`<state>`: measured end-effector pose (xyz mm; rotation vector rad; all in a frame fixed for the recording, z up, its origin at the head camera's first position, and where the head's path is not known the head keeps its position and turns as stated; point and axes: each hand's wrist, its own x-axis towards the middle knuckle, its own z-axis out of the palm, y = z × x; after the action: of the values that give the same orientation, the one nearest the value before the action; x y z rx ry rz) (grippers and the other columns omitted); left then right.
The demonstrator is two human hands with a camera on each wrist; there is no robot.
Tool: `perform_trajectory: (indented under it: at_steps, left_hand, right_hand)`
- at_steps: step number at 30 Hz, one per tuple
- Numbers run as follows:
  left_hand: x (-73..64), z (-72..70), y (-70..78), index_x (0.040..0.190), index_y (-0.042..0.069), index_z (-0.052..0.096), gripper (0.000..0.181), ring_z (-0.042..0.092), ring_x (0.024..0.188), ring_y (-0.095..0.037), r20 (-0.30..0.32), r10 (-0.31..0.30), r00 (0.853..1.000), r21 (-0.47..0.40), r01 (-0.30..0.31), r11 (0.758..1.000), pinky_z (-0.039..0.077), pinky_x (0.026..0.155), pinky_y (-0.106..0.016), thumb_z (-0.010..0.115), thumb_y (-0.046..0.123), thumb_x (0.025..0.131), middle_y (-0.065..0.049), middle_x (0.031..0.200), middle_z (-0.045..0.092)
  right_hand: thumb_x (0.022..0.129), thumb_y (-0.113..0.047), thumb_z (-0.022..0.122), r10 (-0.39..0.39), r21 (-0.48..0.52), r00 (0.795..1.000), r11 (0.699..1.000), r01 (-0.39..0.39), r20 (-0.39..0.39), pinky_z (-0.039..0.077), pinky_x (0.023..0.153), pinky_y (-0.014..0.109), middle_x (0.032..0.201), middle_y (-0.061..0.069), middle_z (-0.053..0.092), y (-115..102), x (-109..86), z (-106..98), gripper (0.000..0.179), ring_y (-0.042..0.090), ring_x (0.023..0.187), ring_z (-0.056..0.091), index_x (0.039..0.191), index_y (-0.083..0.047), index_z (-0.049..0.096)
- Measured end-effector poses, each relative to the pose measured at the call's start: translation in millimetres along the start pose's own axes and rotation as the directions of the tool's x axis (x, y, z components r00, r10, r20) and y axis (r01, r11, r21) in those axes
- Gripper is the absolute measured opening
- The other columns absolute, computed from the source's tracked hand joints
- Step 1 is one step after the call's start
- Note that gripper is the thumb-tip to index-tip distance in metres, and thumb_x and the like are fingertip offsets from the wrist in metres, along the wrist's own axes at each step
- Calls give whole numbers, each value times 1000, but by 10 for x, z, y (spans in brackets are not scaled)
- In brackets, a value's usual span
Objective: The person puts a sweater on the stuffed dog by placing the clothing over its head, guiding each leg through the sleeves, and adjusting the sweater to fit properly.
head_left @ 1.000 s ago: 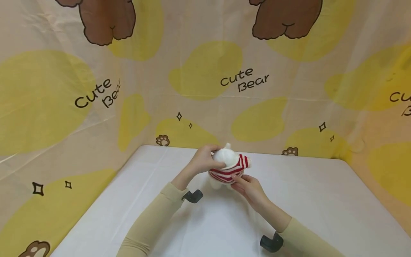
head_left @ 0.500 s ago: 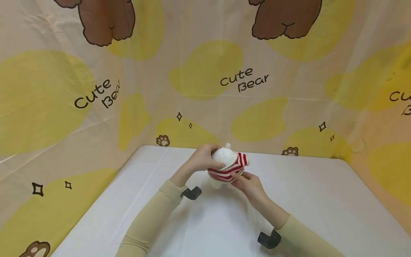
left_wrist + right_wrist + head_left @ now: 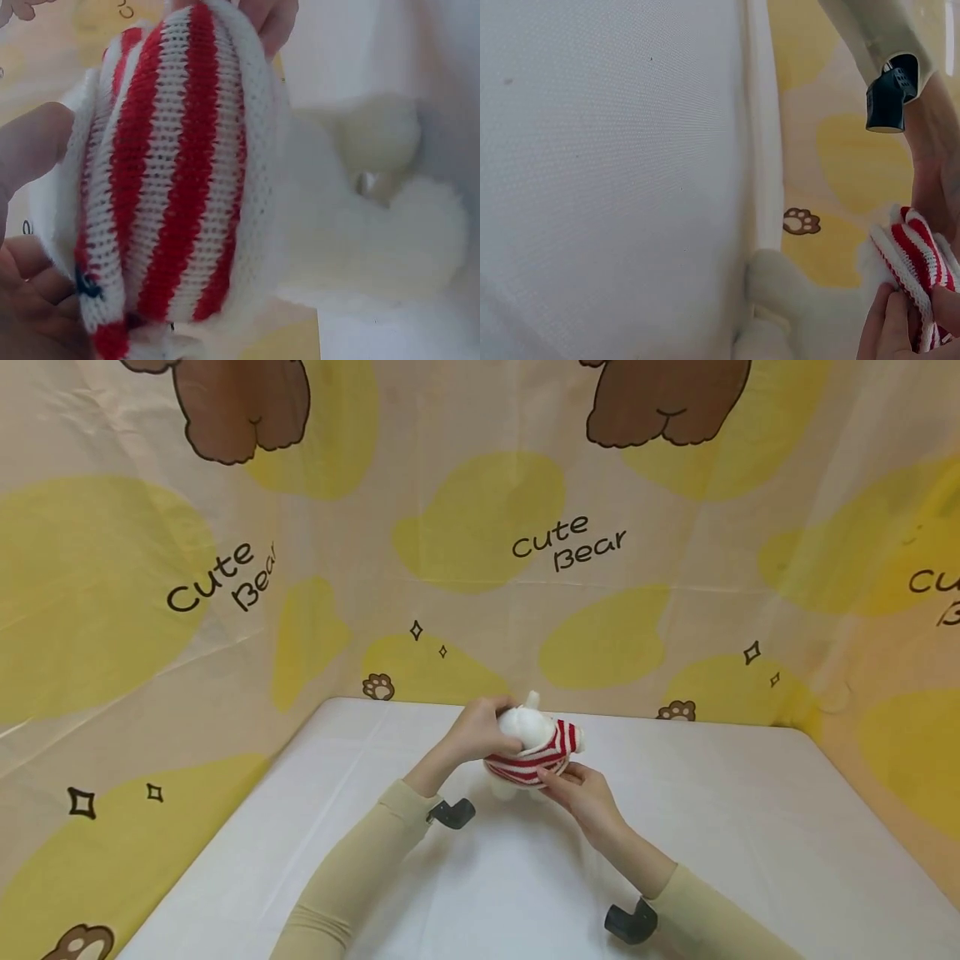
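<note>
A white plush toy [image 3: 525,724] wears a red-and-white striped knitted sweater [image 3: 517,768] near the far middle of the table. My left hand [image 3: 480,732] grips the toy's upper part from the left, thumb in front and fingers behind. With its thumb and fingers, my right hand [image 3: 588,802] pinches the sweater's lower right edge. A sleeve [image 3: 570,737] sticks out to the right. In the left wrist view the sweater's rolled white hem [image 3: 259,150] goes round the body, and the toy's fluffy white legs [image 3: 360,240] show below it. The toy's face is hidden.
The white table [image 3: 480,877] spreads out under both arms. Behind it and at its sides hangs a yellow-patterned cloth [image 3: 465,543] with bear prints. Black wrist cameras [image 3: 453,814] jut from both sleeves.
Both hands keep their hold on the toy and sweater. The toy and right forearm have shifted very slightly left, and the head view has tilted a little.
</note>
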<state>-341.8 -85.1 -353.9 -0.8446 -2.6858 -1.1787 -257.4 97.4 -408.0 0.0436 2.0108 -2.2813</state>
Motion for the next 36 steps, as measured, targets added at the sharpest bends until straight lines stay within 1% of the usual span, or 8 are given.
perform_trajectory:
  at_steps: [5,12,16,19,25,29,32,36]
  left_hand:
    - [6,-2,-21,100,7,65,42,59,79,-15,3,-4,1000,-16,4,1000,50,69,-27,78,13,61,-4,90,66]
    - [3,4,-39,104,5,66,45,59,83,-17,-26,-22,999,-81,20,996,51,74,-30,78,8,61,-7,95,68]
    - [11,23,-54,103,5,66,43,59,83,-16,-18,-23,1000,-98,21,995,51,74,-29,78,6,61,-6,95,68]
    - [5,21,-55,102,7,66,42,59,83,-16,-11,-32,999,-107,30,994,51,73,-29,78,7,61,-5,94,68]
    - [-1,-4,-69,105,11,67,45,59,85,-18,-5,-72,997,-122,71,990,51,64,-28,79,13,62,-3,96,68]
    - [0,-17,-51,107,11,67,46,59,85,-18,1,-93,996,-137,92,986,51,61,-29,79,13,63,-4,97,68]
    - [-12,-23,-17,109,9,66,47,60,88,-18,1,-92,996,-146,91,985,52,68,-30,80,12,64,-5,99,69]
    - [-44,-7,34,113,7,65,51,63,93,-18,-15,-73,997,-167,69,983,52,80,-32,82,13,66,-8,103,69]
  right_hand:
    - [89,-12,65,-4,-27,1000,1000,3,-22,53,84,27,116,20,63,15,-8,-16,52,12,94,66,130,11,44]
    - [84,-6,66,-4,-65,998,998,0,-66,54,79,23,97,9,67,72,6,-24,46,8,85,64,126,9,50]
    - [83,-4,64,17,-68,999,998,-20,-43,54,81,24,108,16,65,83,4,-26,49,11,89,64,127,12,49]
    - [83,-4,63,18,-118,999,993,-21,-29,53,83,26,113,17,64,75,-4,-38,44,12,90,62,123,12,53]
    - [81,-4,63,2,-204,999,979,-11,-48,53,83,30,95,7,69,107,39,-82,30,11,83,59,108,9,64]
    - [81,-2,61,-3,-176,998,984,-7,-55,53,84,29,92,6,69,133,59,-107,27,10,83,60,105,10,65]
    - [83,0,58,-3,-132,999,991,-3,-46,53,82,26,95,8,70,145,70,-121,30,9,83,61,109,13,62]
    - [87,1,55,27,-48,999,998,-28,-23,53,84,25,107,13,67,133,63,-139,36,9,88,64,120,14,55]
